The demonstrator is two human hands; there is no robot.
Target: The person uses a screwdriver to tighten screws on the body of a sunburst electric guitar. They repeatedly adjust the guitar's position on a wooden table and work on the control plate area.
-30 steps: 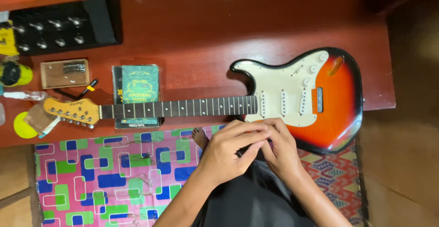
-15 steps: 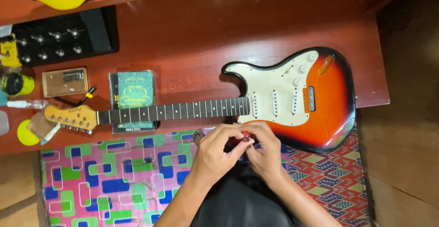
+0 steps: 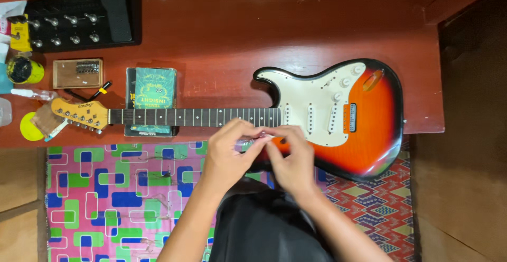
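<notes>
A sunburst electric guitar (image 3: 364, 119) with a white pickguard lies flat on a red-brown table (image 3: 222, 45), its dark neck (image 3: 195, 117) running left to a pale wood headstock (image 3: 79, 114). My left hand (image 3: 227, 156) and my right hand (image 3: 290, 159) meet just in front of the neck joint. Both pinch a small clear packet (image 3: 252, 141) between their fingertips. What the packet contains is hidden by my fingers.
A green booklet (image 3: 153, 90) lies under the neck. A small wooden box (image 3: 77, 73), a black tray of metal pegs (image 3: 74, 21) and a yellow-lidded jar (image 3: 21, 69) sit at far left. A colourful patterned mat (image 3: 116, 188) covers the floor below.
My hands have stayed together at the neck joint, working the small packet; the fingertips have spread slightly. The view has shifted a little to the right.
</notes>
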